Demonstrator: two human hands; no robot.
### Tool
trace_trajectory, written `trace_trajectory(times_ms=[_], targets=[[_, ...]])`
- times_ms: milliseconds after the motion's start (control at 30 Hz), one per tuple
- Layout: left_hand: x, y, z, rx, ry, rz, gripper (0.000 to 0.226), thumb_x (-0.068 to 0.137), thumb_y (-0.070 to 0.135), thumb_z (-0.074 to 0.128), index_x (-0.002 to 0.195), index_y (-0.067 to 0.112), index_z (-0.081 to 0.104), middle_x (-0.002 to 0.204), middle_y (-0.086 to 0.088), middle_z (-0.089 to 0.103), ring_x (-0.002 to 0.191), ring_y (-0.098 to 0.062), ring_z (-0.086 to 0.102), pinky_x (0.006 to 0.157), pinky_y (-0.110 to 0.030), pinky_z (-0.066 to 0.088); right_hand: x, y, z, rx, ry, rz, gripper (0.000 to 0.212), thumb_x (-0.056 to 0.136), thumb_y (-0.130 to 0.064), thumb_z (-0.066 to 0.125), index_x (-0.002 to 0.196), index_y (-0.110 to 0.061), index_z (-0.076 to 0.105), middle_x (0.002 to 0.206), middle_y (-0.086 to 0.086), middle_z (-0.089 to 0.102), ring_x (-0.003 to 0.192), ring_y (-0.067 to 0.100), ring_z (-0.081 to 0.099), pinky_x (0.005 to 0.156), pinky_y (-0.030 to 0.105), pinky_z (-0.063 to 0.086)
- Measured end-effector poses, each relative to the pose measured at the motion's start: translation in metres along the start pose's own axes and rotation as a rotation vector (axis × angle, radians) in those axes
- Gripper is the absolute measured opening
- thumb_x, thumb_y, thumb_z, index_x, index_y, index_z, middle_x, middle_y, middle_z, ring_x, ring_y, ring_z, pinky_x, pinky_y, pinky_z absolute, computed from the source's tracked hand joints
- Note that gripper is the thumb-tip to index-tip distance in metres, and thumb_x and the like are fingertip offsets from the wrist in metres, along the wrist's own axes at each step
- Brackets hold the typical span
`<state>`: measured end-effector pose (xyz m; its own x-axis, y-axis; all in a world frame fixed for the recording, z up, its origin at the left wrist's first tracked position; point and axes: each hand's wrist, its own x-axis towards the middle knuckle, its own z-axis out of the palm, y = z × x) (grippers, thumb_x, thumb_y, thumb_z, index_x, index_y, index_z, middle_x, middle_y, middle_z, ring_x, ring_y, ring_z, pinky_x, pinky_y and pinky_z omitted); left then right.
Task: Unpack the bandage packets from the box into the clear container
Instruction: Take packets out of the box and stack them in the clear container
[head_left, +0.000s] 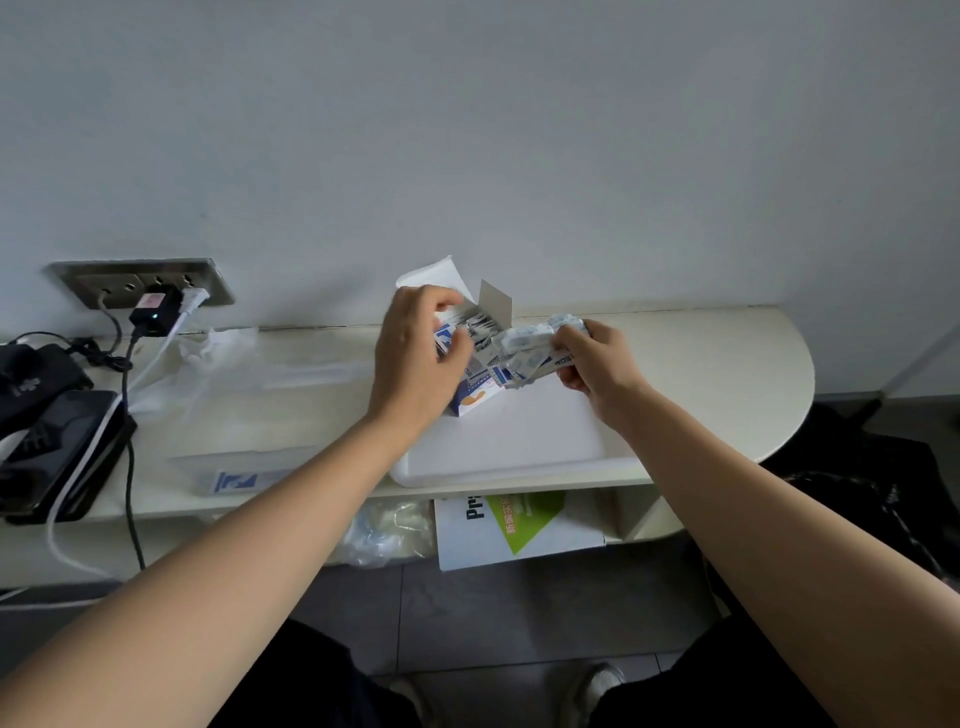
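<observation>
Firmly, right fingers (571, 345) around bandage packets (524, 340)

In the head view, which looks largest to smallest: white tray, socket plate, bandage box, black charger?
1. white tray
2. socket plate and bandage box: about alike; the left hand hides part of the box
3. black charger

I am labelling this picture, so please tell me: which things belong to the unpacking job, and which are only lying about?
For the job: box, bandage packets, clear container, left hand, right hand.

Lying about: charger, booklet, plastic bag on the lower shelf.
</observation>
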<state>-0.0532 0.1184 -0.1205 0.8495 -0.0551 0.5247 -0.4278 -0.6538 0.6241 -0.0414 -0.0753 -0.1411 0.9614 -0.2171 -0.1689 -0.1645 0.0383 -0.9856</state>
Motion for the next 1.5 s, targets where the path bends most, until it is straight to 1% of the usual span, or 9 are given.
trace_trajectory(times_ms=[167,300,500,767,1033,1133,1200,1400,1500], targets=[[-0.009,0.032,0.030,0.025,-0.277,0.198,0.033,0.089,0.023,0.060,0.118,0.008,0.059,0.119,-0.007,0.057,0.110,-0.020,0.052,0.093,-0.023,0.037,-0.005,0.003,-0.017,-0.104,-0.094,0.006,0.012,0.083,-0.001,0.048,0.073,-0.007,0.048,0.059,0.007,0.047,0.043,0.014,0.038,0.042,0.023,0.030],[-0.015,0.047,0.057,0.085,-0.413,0.143,0.045,0.093,0.026,0.056,0.132,0.004,0.048,0.133,-0.012,0.049,0.124,-0.025,0.044,0.100,-0.024,0.029,-0.005,0.010,-0.036,-0.197,-0.193,0.018,0.003,0.085,-0.004,0.051,0.085,-0.004,0.054,0.061,0.006,0.049,0.046,0.014,0.042,0.044,0.024,0.034],[-0.019,0.046,0.084,0.161,-0.633,-0.151,0.045,0.091,0.032,0.058,0.129,0.011,0.046,0.120,-0.008,0.060,0.105,-0.025,0.057,0.072,-0.027,0.037,0.001,0.021,-0.058,-0.258,-0.228,0.056,0.008,0.086,-0.011,0.062,0.085,-0.004,0.059,0.065,0.007,0.053,0.047,0.012,0.046,0.047,0.024,0.037],[-0.017,0.025,0.101,-0.009,-0.608,-0.400,0.022,0.090,0.030,0.054,0.105,0.014,0.057,0.093,-0.002,0.064,0.084,-0.021,0.064,0.076,-0.044,0.056,0.009,0.039,-0.061,0.025,-0.304,0.178,0.025,0.087,-0.007,0.065,0.110,0.002,0.060,0.072,0.005,0.058,0.053,0.009,0.044,0.050,0.019,0.040],[-0.020,0.013,0.106,-0.226,-0.540,-0.622,0.021,0.093,0.025,0.052,0.110,0.014,0.054,0.099,-0.004,0.064,0.085,-0.015,0.065,0.074,-0.038,0.059,0.011,0.047,-0.057,-0.028,-0.392,0.231,0.015,0.092,-0.008,0.059,0.106,-0.004,0.065,0.085,0.008,0.064,0.060,0.009,0.046,0.060,0.019,0.041],[-0.018,0.008,0.107,-0.265,-0.524,-0.650,0.021,0.094,0.024,0.052,0.112,0.012,0.052,0.098,-0.002,0.063,0.077,-0.010,0.061,0.053,-0.018,0.053,0.014,0.049,-0.055,-0.032,-0.334,0.219,0.015,0.092,-0.004,0.057,0.104,-0.003,0.065,0.083,0.009,0.062,0.057,0.009,0.043,0.056,0.018,0.040],[-0.016,0.004,0.105,-0.258,-0.522,-0.657,0.022,0.094,0.022,0.052,0.112,0.009,0.052,0.096,-0.003,0.062,0.072,-0.010,0.060,0.045,-0.017,0.047,0.016,0.050,-0.055,-0.045,-0.294,0.222,0.016,0.092,-0.002,0.057,0.106,-0.001,0.065,0.082,0.010,0.060,0.055,0.009,0.041,0.054,0.017,0.039],[-0.011,-0.014,0.096,0.005,-0.565,-0.534,0.019,0.090,0.018,0.054,0.107,0.011,0.052,0.090,-0.009,0.065,0.074,-0.029,0.066,0.070,-0.044,0.057,0.019,0.047,-0.055,-0.043,-0.216,0.242,0.012,0.091,-0.001,0.057,0.100,-0.003,0.065,0.073,0.004,0.064,0.054,0.010,0.039,0.054,0.018,0.038],[-0.007,-0.020,0.090,0.135,-0.552,-0.447,0.024,0.091,0.018,0.053,0.113,0.010,0.051,0.100,-0.013,0.064,0.085,-0.032,0.064,0.076,-0.042,0.055,0.021,0.047,-0.055,-0.111,-0.213,0.217,0.011,0.091,-0.002,0.057,0.096,-0.006,0.066,0.078,0.009,0.064,0.053,0.010,0.040,0.055,0.020,0.038]])
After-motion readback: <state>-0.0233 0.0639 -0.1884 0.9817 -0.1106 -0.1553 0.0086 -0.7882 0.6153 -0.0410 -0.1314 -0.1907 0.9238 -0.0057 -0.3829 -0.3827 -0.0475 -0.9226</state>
